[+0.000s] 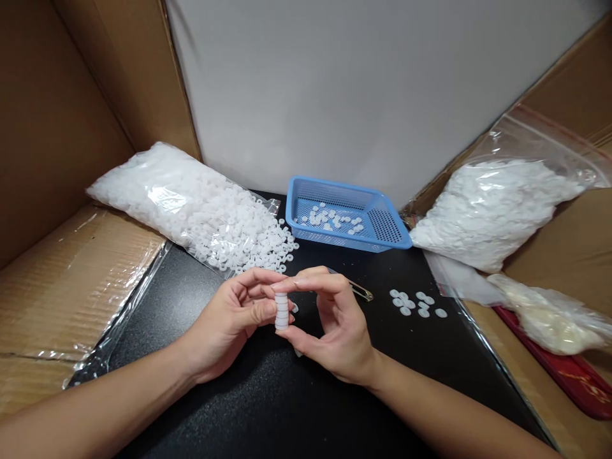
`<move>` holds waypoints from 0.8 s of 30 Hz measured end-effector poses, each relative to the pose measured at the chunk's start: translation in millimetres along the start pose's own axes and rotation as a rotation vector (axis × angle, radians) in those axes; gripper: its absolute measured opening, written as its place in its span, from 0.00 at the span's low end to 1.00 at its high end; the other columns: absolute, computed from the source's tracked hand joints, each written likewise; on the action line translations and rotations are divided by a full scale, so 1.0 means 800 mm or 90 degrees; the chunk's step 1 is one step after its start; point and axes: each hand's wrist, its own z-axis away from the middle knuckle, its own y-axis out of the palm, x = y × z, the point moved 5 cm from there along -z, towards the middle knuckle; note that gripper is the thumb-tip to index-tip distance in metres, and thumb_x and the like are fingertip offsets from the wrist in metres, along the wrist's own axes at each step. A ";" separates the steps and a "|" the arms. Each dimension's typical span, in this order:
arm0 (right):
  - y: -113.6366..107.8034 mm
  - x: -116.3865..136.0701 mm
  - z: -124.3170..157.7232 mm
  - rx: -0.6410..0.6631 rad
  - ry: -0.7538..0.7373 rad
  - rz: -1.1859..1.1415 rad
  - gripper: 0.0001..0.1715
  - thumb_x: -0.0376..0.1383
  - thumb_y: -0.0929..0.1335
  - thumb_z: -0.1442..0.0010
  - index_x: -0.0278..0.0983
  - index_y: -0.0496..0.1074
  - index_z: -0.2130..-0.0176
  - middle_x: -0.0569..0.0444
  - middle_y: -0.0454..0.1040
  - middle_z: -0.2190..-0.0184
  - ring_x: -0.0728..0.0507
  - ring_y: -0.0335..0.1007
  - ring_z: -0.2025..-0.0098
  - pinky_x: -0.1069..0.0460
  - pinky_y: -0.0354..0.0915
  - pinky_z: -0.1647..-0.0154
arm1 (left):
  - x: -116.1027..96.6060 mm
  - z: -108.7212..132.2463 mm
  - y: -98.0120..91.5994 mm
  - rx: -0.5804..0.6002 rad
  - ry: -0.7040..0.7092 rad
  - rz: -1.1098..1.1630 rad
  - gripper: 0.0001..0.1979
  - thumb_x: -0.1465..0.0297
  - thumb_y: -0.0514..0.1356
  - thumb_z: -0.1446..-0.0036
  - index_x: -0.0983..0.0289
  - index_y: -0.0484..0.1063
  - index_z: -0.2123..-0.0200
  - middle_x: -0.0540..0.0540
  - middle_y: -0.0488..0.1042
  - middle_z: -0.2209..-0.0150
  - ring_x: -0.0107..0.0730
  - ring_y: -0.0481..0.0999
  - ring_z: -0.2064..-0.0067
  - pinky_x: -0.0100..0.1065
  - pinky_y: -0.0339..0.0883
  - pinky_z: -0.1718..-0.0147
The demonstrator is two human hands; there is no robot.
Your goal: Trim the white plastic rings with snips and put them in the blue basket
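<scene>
Discs (282, 312), white and stacked in an upright column, are held above the counter (229, 421), in front of the basket's (351, 241) left end. The left hand (224, 325) pinches the column's side, thumb in front; the right hand (342, 322) curves into a C, forefinger on top and thumb below, probably to align the stack and stop it slipping apart. Loose discs (423, 305) lie flat to the right-front of the basket, perhaps spread for easy reach, while the bag (186, 204) left of it spills rings (268, 250). The right hand hides part of a metal tool (362, 292) before the basket; white bits (295, 308) behind the fingers are hard to make out.
</scene>
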 end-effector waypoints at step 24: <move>-0.003 -0.002 -0.001 -0.007 -0.001 -0.014 0.25 0.29 0.76 0.42 0.45 0.72 0.48 0.52 0.79 0.54 0.40 0.75 0.51 0.42 0.71 0.48 | 0.001 0.000 -0.001 -0.029 0.018 -0.059 0.14 0.69 0.76 0.51 0.63 0.82 0.60 0.52 0.82 0.72 0.25 0.78 0.70 0.25 0.71 0.66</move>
